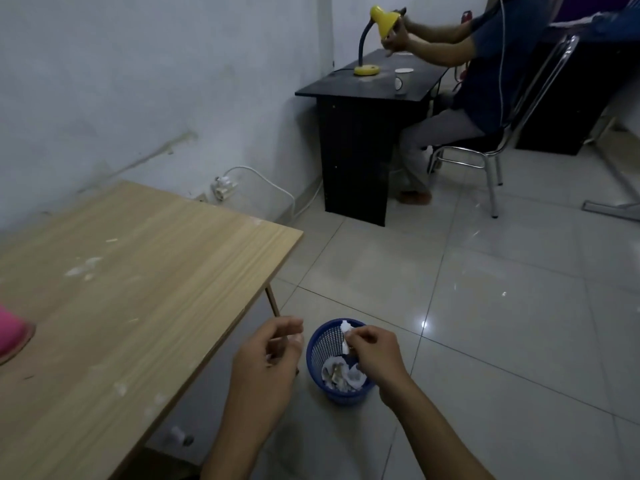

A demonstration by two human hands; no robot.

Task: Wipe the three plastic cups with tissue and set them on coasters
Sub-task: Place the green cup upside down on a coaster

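Observation:
My right hand (372,355) pinches a small white piece of tissue (345,336) directly over a blue mesh waste basket (320,344) on the floor. Crumpled white tissues lie inside the basket. My left hand (268,355) hovers beside the table's corner, left of the basket, fingers loosely curled with nothing clearly in them. A pink cup (10,336) stands on a brown coaster (24,344) at the left edge of the wooden table (138,271), cut off by the frame. No other cups or coasters are in view.
A seated person (485,81) handles a yellow desk lamp (379,26) at a black desk (360,133) with a white cup (401,83). A metal chair (491,150) stands behind. A power strip (223,188) lies by the wall. Tiled floor spreads right.

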